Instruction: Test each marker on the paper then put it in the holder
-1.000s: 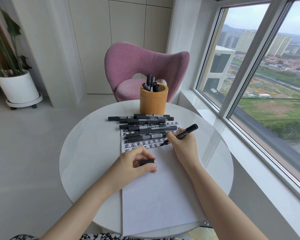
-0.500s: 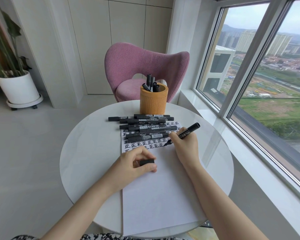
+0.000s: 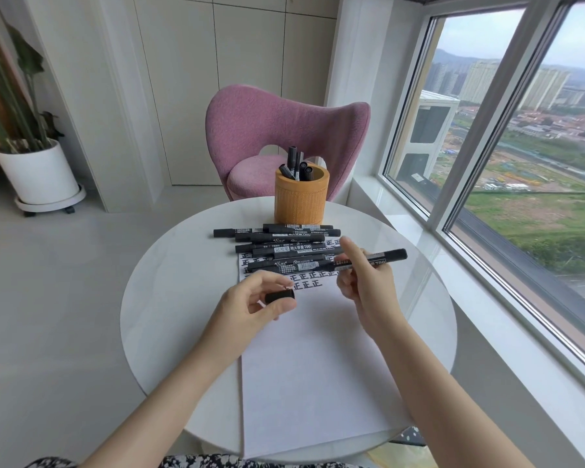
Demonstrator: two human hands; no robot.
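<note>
Marker [image 3: 387,257] has lifted clear of paper [image 3: 318,366], apart from cap [image 3: 279,296].

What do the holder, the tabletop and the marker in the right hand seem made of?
The holder looks like matte tan wood or bamboo, finely ribbed. The tabletop is glossy white, perhaps stone or glass: it mirrors window light. The held marker looks like smooth black plastic with a printed label.

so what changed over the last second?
Right hand lifted the marker off the paper and levelled it, tip toward the cap. Left hand rose slightly, still pinching the cap. Loose markers and holder unmoved.
</note>
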